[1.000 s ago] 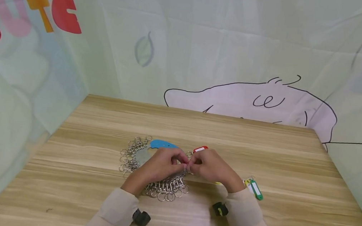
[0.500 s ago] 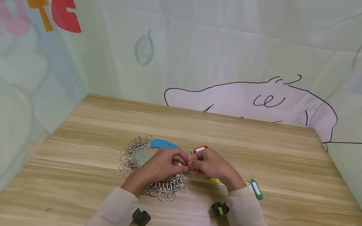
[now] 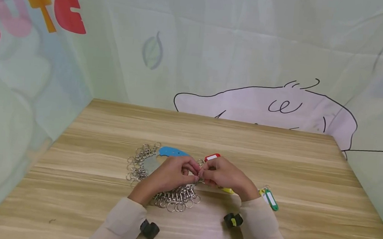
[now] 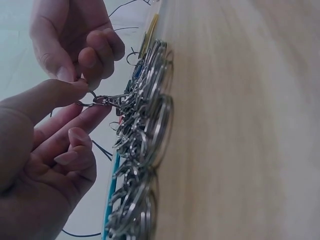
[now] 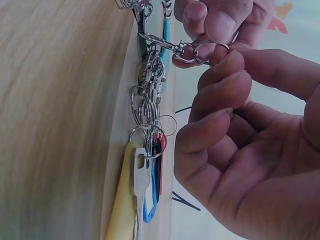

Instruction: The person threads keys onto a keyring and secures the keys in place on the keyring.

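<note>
My left hand (image 3: pixel 174 173) and right hand (image 3: pixel 225 175) meet fingertip to fingertip over the right side of a grey plate (image 3: pixel 151 165) fringed with swivel clips. Between them, a split key ring (image 5: pixel 202 62) on one swivel clip (image 5: pixel 167 45) is lifted off the table. The left thumb and fingers pinch this ring from one side. Thumb and index finger of the right hand pinch it on the other, its remaining fingers curled. Fingertips cover part of the ring. Below, in the right wrist view, a key (image 5: pixel 140 172) hangs among a yellow tag (image 5: pixel 122 192) and a blue tag (image 5: pixel 150 202).
Many metal rings (image 3: pixel 180 208) fan out around the plate, which has a blue part (image 3: pixel 173 152) at its far edge. A red tag (image 3: pixel 212 157) lies beyond the right hand. A green tag (image 3: pixel 271 200) lies by the right wrist on the wooden table (image 3: pixel 309 175).
The right fingers have shifted slightly at the ring, and more of the yellow tag shows beneath that hand. The left hand stays nearly still.
</note>
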